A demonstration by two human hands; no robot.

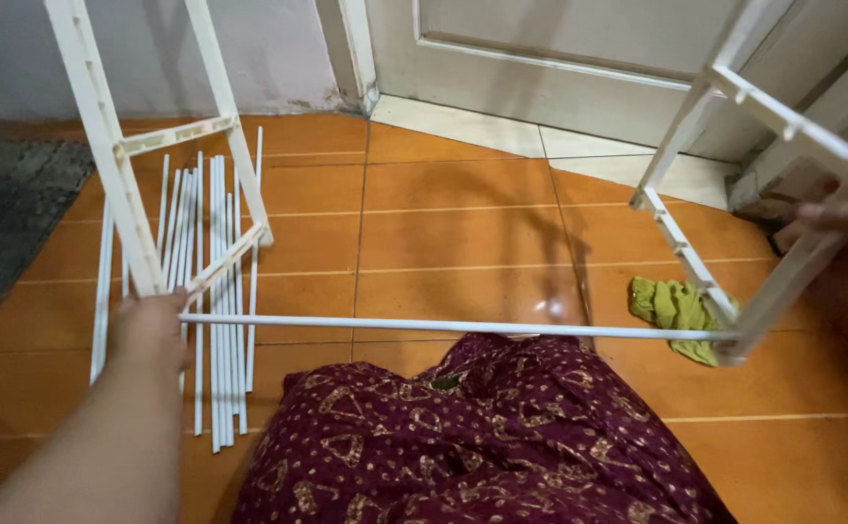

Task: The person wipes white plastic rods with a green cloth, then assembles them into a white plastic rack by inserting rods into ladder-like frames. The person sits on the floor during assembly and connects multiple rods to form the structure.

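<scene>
My left hand grips the left end of a long white rod that runs level across the floor in front of me. The rod's right end meets the lower corner of a white side frame, which my right hand holds by its upright at the far right edge. A second white side frame stands tilted at the left, its foot right beside my left hand. My lap, in dark red patterned cloth, fills the bottom middle.
Several loose white rods lie side by side on the orange tiled floor under the left frame. A green rag lies near the right frame. A white door and a grey mat bound the space.
</scene>
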